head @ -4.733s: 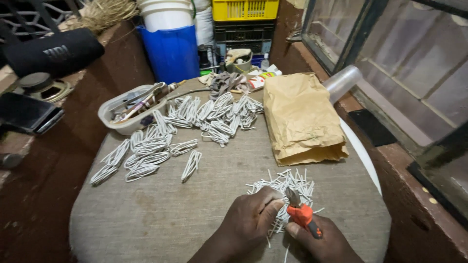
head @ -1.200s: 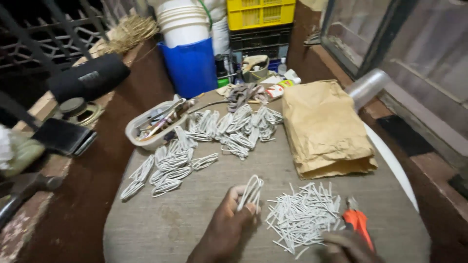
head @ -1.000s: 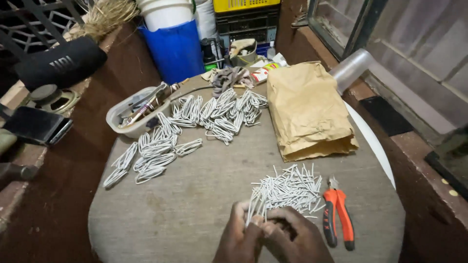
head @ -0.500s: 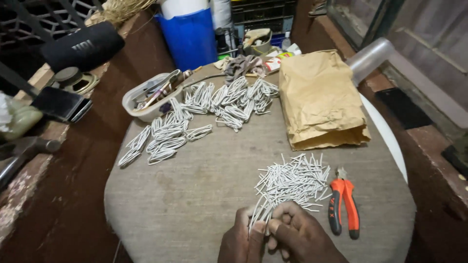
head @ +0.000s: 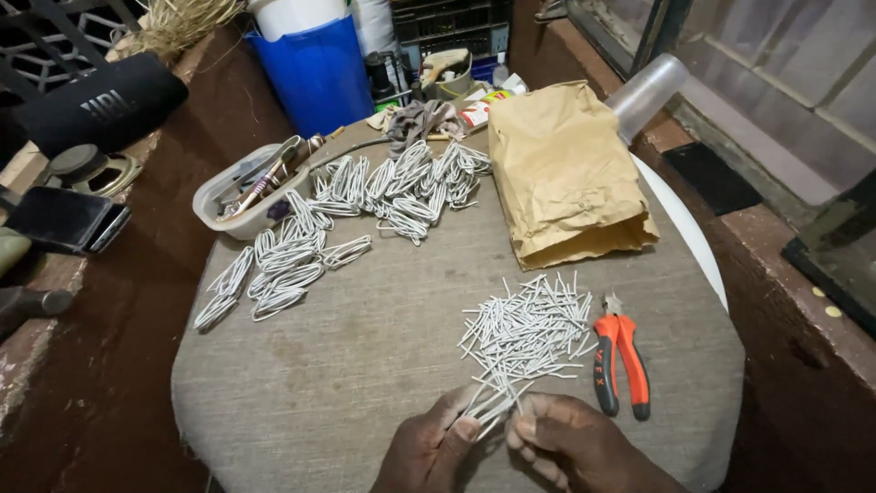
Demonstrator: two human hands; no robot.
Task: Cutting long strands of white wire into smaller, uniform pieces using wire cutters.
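Note:
At the near edge of a round cloth-covered table [head: 383, 365], my left hand [head: 429, 447] and my right hand [head: 575, 447] meet, both pinching a small bunch of short white wire pieces [head: 490, 408]. Just beyond my fingers lies a loose pile of cut white wire pieces [head: 529, 329]. Orange-handled pliers [head: 620, 361] lie on the cloth to the right of the pile, a little beyond my right hand. Further away, bent white wire loops [head: 365, 205] are spread in bundles across the far left and middle of the table.
A brown paper bag [head: 561, 173] lies at the far right. A clear tray of small tools [head: 246, 187] sits far left. Behind stand a blue bucket [head: 315, 73] and a black crate. A black speaker [head: 91, 110] and a phone [head: 64, 219] rest on the left ledge.
The pliers left my right hand and now lie on the cloth. My left hand set a wire loop aside, and both hands have closed on a bunch of cut pieces.

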